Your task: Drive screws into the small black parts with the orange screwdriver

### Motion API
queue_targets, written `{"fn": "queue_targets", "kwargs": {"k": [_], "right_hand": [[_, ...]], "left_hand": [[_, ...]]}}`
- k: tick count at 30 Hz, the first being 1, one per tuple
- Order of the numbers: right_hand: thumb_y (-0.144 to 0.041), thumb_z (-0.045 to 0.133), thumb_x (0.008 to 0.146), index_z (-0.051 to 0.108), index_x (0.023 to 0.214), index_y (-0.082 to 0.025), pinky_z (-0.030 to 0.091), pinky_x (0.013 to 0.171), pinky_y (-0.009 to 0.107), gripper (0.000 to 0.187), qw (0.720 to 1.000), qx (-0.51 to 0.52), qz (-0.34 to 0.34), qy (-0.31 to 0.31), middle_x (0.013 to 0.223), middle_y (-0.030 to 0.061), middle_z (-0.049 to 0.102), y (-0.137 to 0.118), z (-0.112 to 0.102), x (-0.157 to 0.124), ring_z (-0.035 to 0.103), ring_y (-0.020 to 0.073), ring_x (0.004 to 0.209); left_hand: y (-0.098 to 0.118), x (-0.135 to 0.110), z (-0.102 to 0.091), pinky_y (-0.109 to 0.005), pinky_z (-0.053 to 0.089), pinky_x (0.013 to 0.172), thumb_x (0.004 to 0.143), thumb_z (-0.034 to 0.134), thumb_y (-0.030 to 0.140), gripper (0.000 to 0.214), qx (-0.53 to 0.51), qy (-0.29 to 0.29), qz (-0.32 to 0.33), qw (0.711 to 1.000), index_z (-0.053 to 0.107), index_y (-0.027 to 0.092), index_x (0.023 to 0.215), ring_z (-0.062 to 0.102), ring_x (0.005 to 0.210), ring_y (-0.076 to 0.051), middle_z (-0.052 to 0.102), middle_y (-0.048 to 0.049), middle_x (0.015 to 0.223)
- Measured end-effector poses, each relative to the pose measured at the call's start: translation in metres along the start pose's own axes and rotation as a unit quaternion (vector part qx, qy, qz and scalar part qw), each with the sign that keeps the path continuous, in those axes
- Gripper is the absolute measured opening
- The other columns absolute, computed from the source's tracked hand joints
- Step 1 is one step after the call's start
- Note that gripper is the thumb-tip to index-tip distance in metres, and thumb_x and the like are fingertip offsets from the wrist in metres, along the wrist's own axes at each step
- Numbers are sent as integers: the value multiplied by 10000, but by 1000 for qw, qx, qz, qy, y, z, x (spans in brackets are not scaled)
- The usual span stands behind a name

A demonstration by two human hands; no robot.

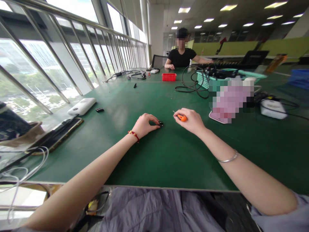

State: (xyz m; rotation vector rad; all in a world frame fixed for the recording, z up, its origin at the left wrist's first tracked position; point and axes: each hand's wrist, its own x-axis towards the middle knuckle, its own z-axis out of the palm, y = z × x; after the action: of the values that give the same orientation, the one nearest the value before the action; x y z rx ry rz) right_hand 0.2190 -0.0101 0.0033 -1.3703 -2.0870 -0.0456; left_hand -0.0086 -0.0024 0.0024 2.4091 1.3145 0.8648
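Note:
Near the middle of the green table (154, 167), my left hand (146, 125) pinches a small black part (161, 123) between thumb and fingers, at the tabletop. The part is too small for me to tell its kind. To its right, my right hand (191, 120) is closed around a screwdriver with an orange handle (182, 118). The thin metal shaft points up and left, apart from the black part. Some of the handle is hidden by my fingers.
Another small black piece (99, 110) lies left, by a white power bank (82, 106). A red bin (169, 77), cables (137, 74) and a teal basket (204, 80) stand farther back. A phone (229, 103) lies right. A person in black (182, 58) sits opposite.

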Motion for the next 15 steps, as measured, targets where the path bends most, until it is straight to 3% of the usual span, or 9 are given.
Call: {"fn": "queue_targets", "kwargs": {"k": [5, 10, 15], "right_hand": [[-316, 538, 778, 667, 824, -266, 356, 565, 225, 145, 1000, 1, 0, -13, 856, -10, 654, -2, 0, 0, 582, 138, 720], [-307, 546, 775, 672, 826, -258, 367, 572, 228, 144, 1000, 9, -6, -21, 870, -5, 662, -4, -2, 0, 588, 141, 722], [-302, 553, 773, 668, 826, -258, 369, 563, 231, 135, 999, 13, -22, -32, 848, -7, 659, -3, 0, -1, 588, 138, 702]], "left_hand": [[-32, -20, -38, -339, 488, 898, 655, 687, 374, 172, -6, 0, -35, 999, 721, 208, 685, 651, 866, -204, 724, -37, 883], [-67, -47, -87, -350, 477, 915, 594, 696, 471, 277, 34, 19, -133, 990, 709, 204, 665, 655, 842, -216, 723, -46, 887], [-78, -66, -114, -336, 421, 971, 614, 662, 506, 371, 77, 21, -168, 983, 705, 160, 742, 625, 936, -221, 710, -83, 980]]}}
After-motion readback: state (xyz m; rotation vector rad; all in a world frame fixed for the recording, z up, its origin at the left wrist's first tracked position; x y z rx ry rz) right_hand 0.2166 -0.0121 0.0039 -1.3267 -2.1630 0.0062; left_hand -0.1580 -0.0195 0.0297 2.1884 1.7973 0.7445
